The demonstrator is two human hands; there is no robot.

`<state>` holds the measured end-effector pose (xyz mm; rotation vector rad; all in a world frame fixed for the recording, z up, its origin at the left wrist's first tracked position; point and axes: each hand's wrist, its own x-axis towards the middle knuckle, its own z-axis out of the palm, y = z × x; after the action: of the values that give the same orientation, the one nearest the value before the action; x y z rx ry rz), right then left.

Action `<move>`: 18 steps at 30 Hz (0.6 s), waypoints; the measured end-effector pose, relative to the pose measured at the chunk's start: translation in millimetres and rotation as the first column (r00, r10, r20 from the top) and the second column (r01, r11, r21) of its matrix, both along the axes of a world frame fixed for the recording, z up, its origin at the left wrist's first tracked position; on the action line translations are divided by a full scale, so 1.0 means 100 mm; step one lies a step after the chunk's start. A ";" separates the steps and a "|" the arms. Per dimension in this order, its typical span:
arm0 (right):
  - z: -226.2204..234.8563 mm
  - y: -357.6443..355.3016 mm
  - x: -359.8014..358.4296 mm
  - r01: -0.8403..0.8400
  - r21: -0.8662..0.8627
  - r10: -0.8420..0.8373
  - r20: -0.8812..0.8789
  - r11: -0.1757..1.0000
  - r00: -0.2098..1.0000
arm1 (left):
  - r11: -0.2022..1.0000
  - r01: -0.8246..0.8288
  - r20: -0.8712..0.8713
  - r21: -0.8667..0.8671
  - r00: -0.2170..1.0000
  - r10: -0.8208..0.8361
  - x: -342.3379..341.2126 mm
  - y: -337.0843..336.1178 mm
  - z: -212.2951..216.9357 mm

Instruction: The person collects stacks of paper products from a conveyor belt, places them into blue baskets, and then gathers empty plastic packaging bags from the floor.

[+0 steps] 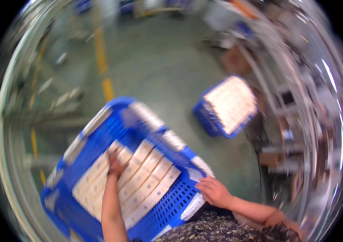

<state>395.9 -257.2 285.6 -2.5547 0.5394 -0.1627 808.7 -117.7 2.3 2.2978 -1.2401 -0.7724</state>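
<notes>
A large blue plastic basket takes up the lower left, with rows of small white boxes packed flat inside it. My left hand reaches into the basket and lies on top of the boxes, its thumb and fingers apart. Motion blur softens its fingertips, and no lifted box shows in it. At the basket's right corner, my right hand grips the rim, with its fingers bent over the edge. White tape-like strips cover parts of the rim.
A smaller blue basket, filled with white boxes, stands on the green floor ahead to the right. Blurred metal racks line the right side, with a cardboard box among them. A yellow floor line runs at the left.
</notes>
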 end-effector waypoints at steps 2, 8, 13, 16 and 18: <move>-0.08 0.11 -0.25 -0.001 -0.039 -0.002 -0.087 0.999 0.996 | 0.906 0.104 0.340 0.411 0.904 -0.258 0.02 0.54 -0.39; -0.65 0.27 -0.41 0.083 -0.034 -0.076 0.170 0.996 0.983 | 0.483 -0.038 0.299 0.875 0.826 -0.478 -0.81 0.07 1.11; -0.58 0.32 -0.45 0.108 0.005 -0.107 0.230 0.994 0.967 | 0.986 0.030 0.162 0.166 0.985 -0.058 -1.08 -0.11 0.86; -0.96 0.26 -0.28 -0.072 -0.054 0.089 0.475 0.996 0.875 | 0.971 -0.047 0.262 -0.236 0.959 0.110 -2.10 -0.20 2.00; -0.64 0.04 -1.06 -0.272 0.179 0.196 0.354 0.946 0.914 | 0.969 0.050 0.114 -0.242 0.993 -0.023 -3.18 -0.78 2.98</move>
<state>289.6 -253.2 221.6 -2.2799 0.1088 -0.4129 491.2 -195.6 299.9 2.1451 -1.3476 -0.4787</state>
